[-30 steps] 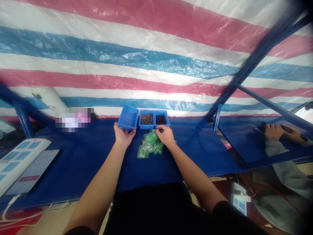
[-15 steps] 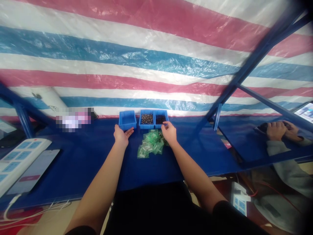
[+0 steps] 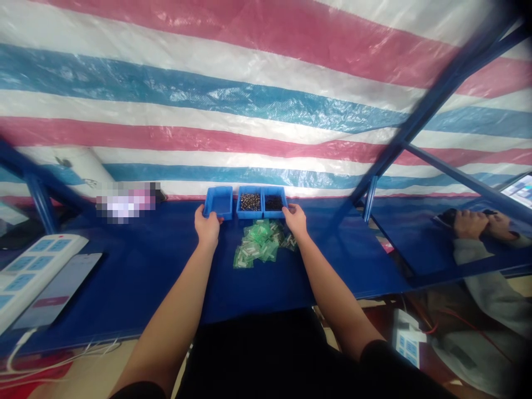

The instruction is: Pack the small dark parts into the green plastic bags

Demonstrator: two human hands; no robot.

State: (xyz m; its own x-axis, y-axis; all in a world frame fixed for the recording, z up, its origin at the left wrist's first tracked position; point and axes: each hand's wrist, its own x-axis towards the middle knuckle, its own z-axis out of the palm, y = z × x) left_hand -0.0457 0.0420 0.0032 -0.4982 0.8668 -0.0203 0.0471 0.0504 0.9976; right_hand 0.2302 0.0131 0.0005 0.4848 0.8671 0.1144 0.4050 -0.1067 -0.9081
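My left hand (image 3: 208, 227) grips the front left corner of a small blue bin (image 3: 225, 207), whose bare floor shows. Just to the right stand two more blue bins side by side. One holds shiny metal parts (image 3: 250, 201), and the other holds small black parts (image 3: 273, 203), too small to name. At the front right corner of the bin with black parts, my right hand (image 3: 296, 220) has its thumb and fingers closed on the edge. A pile of small green-tinted clear bags (image 3: 260, 243) with pale pieces inside lies in front of the bins, between my forearms.
Left on the blue table (image 3: 137, 277) are a white power strip (image 3: 39, 271) and a phone (image 3: 62, 291). Striped sheeting (image 3: 266, 100) hangs behind. Blue frame bars (image 3: 399, 147) slant at the right, beyond which another person's hands (image 3: 471, 223) hold something dark.
The left bin has shifted slightly right, and my left thumb has come onto its front. My right hand has moved right, from the front of the black-parts bin to its right corner.
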